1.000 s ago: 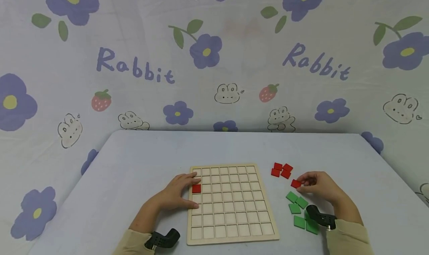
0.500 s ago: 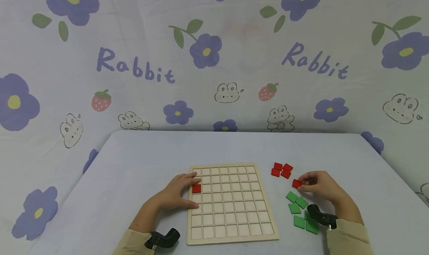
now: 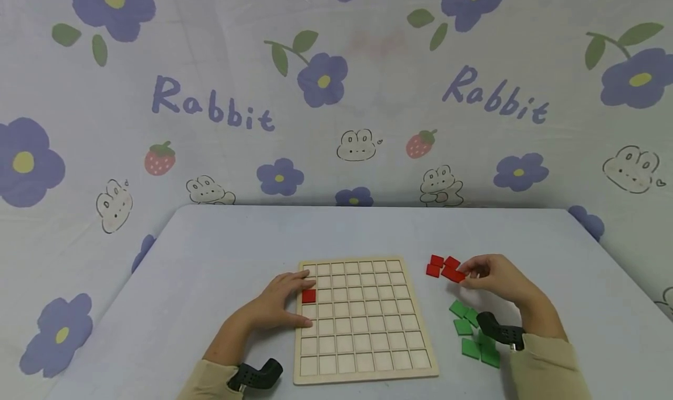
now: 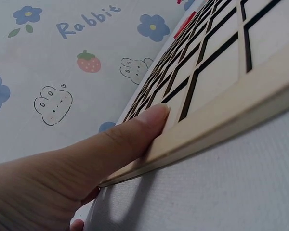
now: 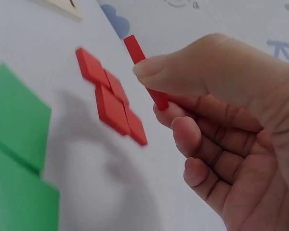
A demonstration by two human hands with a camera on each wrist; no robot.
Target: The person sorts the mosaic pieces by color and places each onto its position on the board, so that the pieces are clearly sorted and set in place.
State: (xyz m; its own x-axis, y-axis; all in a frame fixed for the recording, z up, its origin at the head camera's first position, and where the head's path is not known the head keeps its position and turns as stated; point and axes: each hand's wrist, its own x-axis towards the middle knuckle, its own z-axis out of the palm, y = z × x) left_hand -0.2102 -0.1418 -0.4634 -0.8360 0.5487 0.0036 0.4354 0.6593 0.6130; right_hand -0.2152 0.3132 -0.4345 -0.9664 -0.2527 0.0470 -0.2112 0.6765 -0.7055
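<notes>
A square wooden grid board (image 3: 368, 380) lies on the table. My left hand (image 3: 276, 303) rests on its left edge, fingers and thumb spread. In the left wrist view the thumb (image 4: 144, 122) presses on the board's rim. One red square tile (image 3: 308, 296) sits in a cell of the leftmost column, between that hand's fingers and thumb. My right hand (image 3: 499, 277) pinches another red tile (image 5: 134, 48) between thumb and forefinger, held above the table. Beside it several loose red tiles (image 5: 111, 110) lie together on the table, right of the board.
Several green square tiles (image 3: 463, 327) lie on the white table (image 3: 263, 230) nearer the front, partly under the right wrist's black camera (image 3: 499, 330). Another black camera (image 3: 257, 375) sits at the left wrist. A curtain (image 3: 389, 108) printed with rabbits and flowers hangs behind.
My right hand has lifted the red tile from the table and moved it slightly back and left, toward the other red tiles. The left hand has stayed on the board.
</notes>
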